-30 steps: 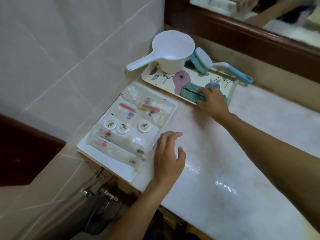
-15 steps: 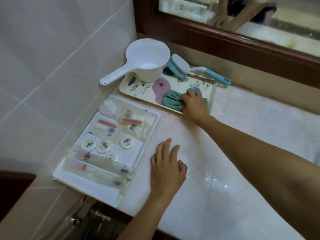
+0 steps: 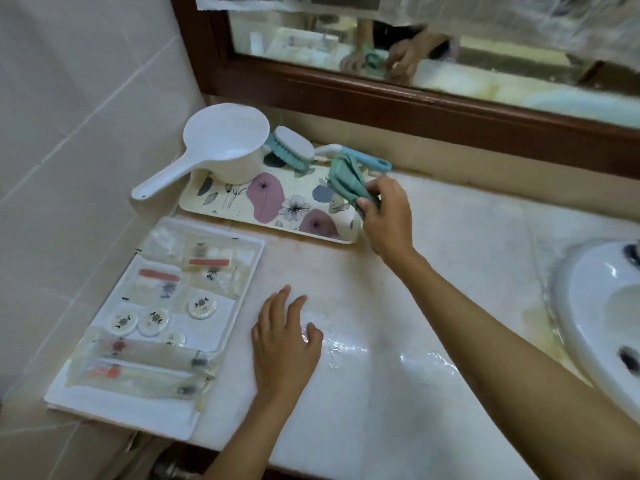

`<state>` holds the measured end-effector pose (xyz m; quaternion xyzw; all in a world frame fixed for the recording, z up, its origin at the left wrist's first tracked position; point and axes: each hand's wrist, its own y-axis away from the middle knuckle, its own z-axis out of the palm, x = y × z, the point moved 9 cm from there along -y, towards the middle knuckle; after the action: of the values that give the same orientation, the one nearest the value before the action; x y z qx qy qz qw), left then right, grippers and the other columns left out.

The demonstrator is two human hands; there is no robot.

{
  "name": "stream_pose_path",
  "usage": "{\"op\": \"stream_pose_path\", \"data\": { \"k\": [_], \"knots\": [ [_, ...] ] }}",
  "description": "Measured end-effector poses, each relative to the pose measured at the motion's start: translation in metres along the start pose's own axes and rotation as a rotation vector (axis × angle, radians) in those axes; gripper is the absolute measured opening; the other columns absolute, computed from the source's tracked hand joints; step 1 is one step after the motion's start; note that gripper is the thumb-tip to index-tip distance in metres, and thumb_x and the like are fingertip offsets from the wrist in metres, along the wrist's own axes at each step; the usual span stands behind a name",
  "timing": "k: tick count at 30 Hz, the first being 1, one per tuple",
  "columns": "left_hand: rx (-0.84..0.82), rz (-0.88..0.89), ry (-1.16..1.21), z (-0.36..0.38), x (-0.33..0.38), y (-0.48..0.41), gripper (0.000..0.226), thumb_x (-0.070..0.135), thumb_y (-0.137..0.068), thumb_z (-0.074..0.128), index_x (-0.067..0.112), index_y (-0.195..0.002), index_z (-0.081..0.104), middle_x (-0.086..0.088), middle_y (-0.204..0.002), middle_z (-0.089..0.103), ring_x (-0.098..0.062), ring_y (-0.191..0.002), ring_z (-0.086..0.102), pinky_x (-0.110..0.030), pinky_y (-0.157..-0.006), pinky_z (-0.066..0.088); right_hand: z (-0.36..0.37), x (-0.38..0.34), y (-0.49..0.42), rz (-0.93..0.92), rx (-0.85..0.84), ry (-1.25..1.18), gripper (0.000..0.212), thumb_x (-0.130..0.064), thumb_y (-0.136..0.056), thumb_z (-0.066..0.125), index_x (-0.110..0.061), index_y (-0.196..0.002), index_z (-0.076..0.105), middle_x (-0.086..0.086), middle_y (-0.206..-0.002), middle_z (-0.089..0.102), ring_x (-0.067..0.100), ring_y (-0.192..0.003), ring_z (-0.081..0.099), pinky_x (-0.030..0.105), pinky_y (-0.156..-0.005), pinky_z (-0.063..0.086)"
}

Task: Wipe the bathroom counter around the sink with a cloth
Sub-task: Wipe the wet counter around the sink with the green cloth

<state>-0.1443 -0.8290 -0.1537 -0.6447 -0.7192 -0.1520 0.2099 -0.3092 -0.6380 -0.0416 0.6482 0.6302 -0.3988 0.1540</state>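
Observation:
A bunched teal cloth [image 3: 345, 180] hangs lifted above the right end of the flowered tray [image 3: 242, 209], pinched between thumb and fingers of my right hand [image 3: 386, 220]. My left hand [image 3: 282, 344] lies flat with straight, spread fingers on the pale marble counter [image 3: 433, 289], beside a wet, glossy patch. The white sink [image 3: 595, 317] shows at the right edge, only partly in view.
On the flowered tray stand a white plastic dipper [image 3: 221, 147] and a teal scrub brush [image 3: 294, 148]. A white tray [image 3: 114, 407] of wrapped toiletries lies at the counter's left end by the tiled wall. A wood-framed mirror [image 3: 415, 98] runs along the back.
My right hand has gripped the teal cloth and lifted it off the flowered tray, moving it to the right. My left hand stays flat on the counter. The view has shifted right, showing the sink.

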Motion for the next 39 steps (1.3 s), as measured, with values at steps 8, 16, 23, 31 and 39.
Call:
{"op": "stream_pose_path", "data": {
  "k": [8, 16, 23, 31, 39],
  "knots": [
    [-0.056, -0.071, 0.130, 0.021, 0.059, -0.021, 0.041, 0.015, -0.080, 0.066, 0.020, -0.120, 0.064, -0.003, -0.147, 0.041, -0.025, -0.136, 0.029, -0.042, -0.105, 0.028, -0.163, 0.166, 0.034, 0.279, 0.081, 0.248, 0.011, -0.008, -0.083, 0.065, -0.009, -0.093, 0.061, 0.010, -0.095, 0.060, 0.028, -0.090, 0.054, 0.031, -0.069, 0.035],
    [-0.134, 0.175, 0.007, 0.076, 0.139, -0.055, 0.049, 0.029, -0.081, 0.050, 0.015, -0.126, 0.062, -0.007, -0.146, 0.046, -0.030, -0.134, 0.038, -0.047, -0.102, 0.038, -0.158, 0.247, 0.026, 0.242, -0.219, 0.770, 0.041, -0.031, -0.096, 0.047, -0.010, -0.131, 0.046, 0.011, -0.146, 0.036, 0.035, -0.127, 0.032, 0.049, -0.096, 0.031],
    [-0.057, 0.184, -0.071, 0.077, 0.141, -0.055, 0.053, 0.039, -0.079, 0.041, 0.020, -0.124, 0.061, -0.001, -0.144, 0.048, -0.027, -0.132, 0.038, -0.047, -0.100, 0.039, -0.138, 0.263, 0.008, -0.076, -0.541, 0.589, 0.064, -0.056, -0.092, 0.014, -0.028, -0.149, 0.027, -0.009, -0.160, 0.016, 0.018, -0.147, 0.013, 0.042, -0.110, 0.024],
    [-0.055, 0.178, -0.084, 0.078, 0.142, -0.056, 0.052, 0.039, -0.079, 0.042, 0.022, -0.125, 0.058, 0.001, -0.145, 0.045, -0.025, -0.133, 0.035, -0.047, -0.101, 0.035, -0.138, 0.302, -0.045, 0.129, -0.483, 0.827, 0.058, -0.042, -0.100, 0.015, -0.023, -0.154, 0.006, -0.002, -0.162, -0.001, 0.023, -0.148, -0.012, 0.047, -0.117, -0.005],
    [-0.046, 0.171, -0.083, 0.077, 0.142, -0.057, 0.051, 0.038, -0.078, 0.042, 0.021, -0.123, 0.059, 0.000, -0.143, 0.046, -0.026, -0.130, 0.036, -0.048, -0.098, 0.037, -0.126, 0.283, -0.020, 0.084, -0.430, 0.676, 0.062, -0.037, -0.098, 0.019, -0.010, -0.153, 0.009, 0.009, -0.162, 0.003, 0.023, -0.148, 0.002, 0.041, -0.119, 0.011]
  ]
}}
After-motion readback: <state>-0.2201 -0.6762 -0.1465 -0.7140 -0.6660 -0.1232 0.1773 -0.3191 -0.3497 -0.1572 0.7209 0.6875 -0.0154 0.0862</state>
